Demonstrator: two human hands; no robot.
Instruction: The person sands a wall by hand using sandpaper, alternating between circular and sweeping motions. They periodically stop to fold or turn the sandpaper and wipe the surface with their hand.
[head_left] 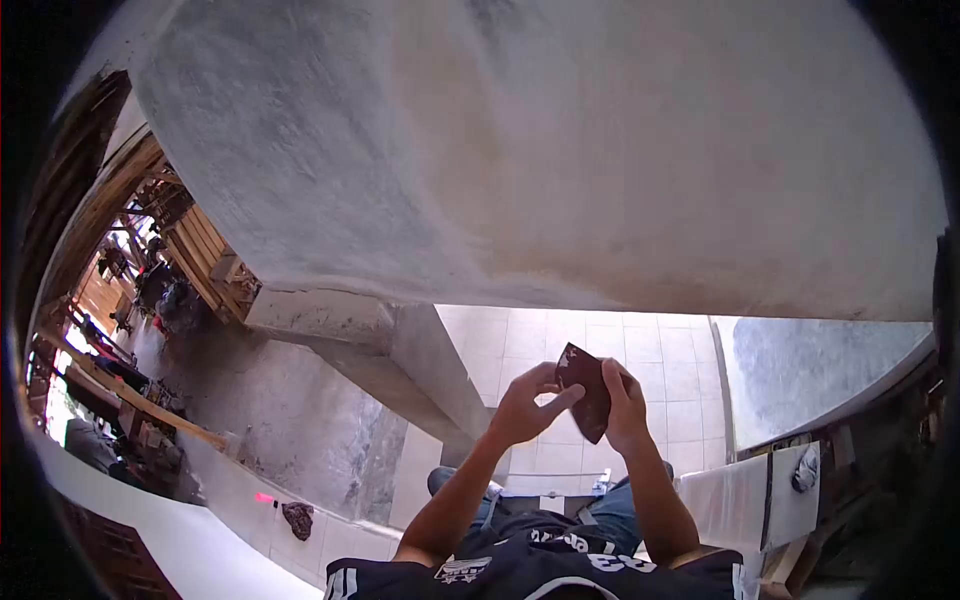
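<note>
A dark reddish-brown piece of sandpaper (592, 400), bent into a pointed shape with pale dust on its upper corner, is held up between my two hands. My left hand (528, 408) pinches its left edge, the thumb lying over its face. Along the right edge, the fingers of my right hand (625, 405) are closed on the sheet. Both forearms reach forward above my lap, and the wall (600, 180) rises in front of me.
A concrete ledge (400, 350) juts out at my left. Beneath my hands lies a white tiled floor (550, 345). Farther left are a wooden pole (150, 405), a crumpled dark cloth (298, 520) and stacked timber (205, 250). A pale board (725, 500) stands at lower right.
</note>
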